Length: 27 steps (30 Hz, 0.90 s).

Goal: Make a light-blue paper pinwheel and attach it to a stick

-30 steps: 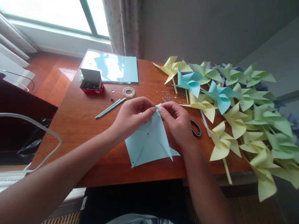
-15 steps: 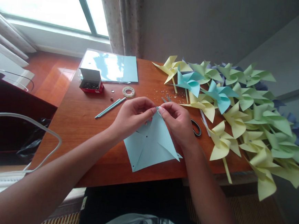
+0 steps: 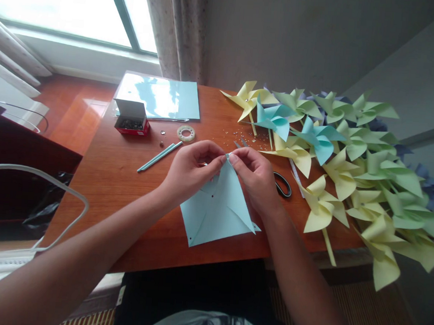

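A light blue paper square [image 3: 217, 207], cut along its diagonals, lies on the wooden table [image 3: 124, 195] in front of me. My left hand [image 3: 192, 170] and my right hand [image 3: 255, 178] meet above its far corner. Both pinch the tip of a raised paper flap between thumb and fingers. The rest of the sheet rests flat, with small holes near its corners and centre.
Black-handled scissors [image 3: 283, 185] lie just right of my right hand. A heap of yellow, green and blue paper pinwheels [image 3: 352, 163] fills the table's right side. A red box of pins [image 3: 132, 118], a tape roll [image 3: 186, 133], blue sticks [image 3: 159, 156] and blue sheets [image 3: 160, 98] sit behind.
The blue paper has shifted and turned slightly under my hands. Both hands stay pinched on the flap tip at nearly the same spot.
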### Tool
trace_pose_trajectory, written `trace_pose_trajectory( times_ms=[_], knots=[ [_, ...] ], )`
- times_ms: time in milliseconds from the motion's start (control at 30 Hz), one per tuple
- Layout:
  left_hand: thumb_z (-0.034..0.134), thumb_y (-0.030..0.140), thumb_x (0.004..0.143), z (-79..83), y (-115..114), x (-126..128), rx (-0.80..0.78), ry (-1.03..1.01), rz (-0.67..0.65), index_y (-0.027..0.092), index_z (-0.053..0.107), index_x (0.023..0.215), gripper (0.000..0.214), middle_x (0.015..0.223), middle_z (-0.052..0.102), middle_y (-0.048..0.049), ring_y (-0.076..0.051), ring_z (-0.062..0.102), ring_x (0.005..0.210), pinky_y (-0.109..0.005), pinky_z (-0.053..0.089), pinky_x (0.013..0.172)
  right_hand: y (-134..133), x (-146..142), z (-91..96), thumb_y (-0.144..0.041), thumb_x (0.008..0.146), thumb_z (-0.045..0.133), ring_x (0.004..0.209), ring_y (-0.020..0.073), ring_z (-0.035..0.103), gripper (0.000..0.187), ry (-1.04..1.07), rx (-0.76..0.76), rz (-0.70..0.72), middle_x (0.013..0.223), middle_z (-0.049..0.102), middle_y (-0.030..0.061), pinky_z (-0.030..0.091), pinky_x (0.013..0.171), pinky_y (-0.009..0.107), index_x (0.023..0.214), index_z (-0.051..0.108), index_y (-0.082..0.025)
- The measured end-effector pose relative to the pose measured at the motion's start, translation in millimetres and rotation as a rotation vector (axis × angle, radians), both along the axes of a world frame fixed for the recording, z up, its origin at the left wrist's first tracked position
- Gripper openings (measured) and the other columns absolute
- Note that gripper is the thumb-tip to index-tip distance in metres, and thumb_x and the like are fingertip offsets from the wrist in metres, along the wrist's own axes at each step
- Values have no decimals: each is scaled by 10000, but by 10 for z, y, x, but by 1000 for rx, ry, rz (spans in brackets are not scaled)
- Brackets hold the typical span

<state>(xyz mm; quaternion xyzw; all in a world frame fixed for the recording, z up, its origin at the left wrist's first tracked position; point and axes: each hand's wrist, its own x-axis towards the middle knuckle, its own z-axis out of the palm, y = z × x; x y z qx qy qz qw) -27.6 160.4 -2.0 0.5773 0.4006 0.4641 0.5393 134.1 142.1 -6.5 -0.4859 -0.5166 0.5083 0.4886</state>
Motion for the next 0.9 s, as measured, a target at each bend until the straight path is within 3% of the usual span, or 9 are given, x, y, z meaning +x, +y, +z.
trace_pose_trajectory(
  times_ms=[300,700,767,900],
  knots=[
    [726,237,815,5,-7,8,-26,-27,-36,139,659,797,120,652,637,-7,-121,599,563,-209,510,475,9,5,24,-362,879,691,754,146,595,171,-63,61,-17,794,629,-17,494,702,273,830,637,-207],
    [707,259,838,-10,13,-17,41,89,8,144,695,787,126,663,657,-12,-113,591,580,-204,473,516,31,66,57,-368,898,663,759,163,632,164,-158,118,-4,805,664,-3,521,712,296,855,644,-211],
    [710,268,838,-4,15,-20,45,95,22,147,693,782,135,657,654,-11,-115,590,581,-209,468,521,10,199,74,-361,921,631,795,184,663,147,-281,169,-52,842,693,12,538,750,322,909,656,-216],
    [712,286,844,16,12,-24,34,94,17,154,689,776,150,647,652,-8,-118,591,575,-214,458,518,-180,533,83,-262,906,611,873,261,684,140,-871,196,-252,991,730,86,528,842,427,1011,690,-216]
  ],
)
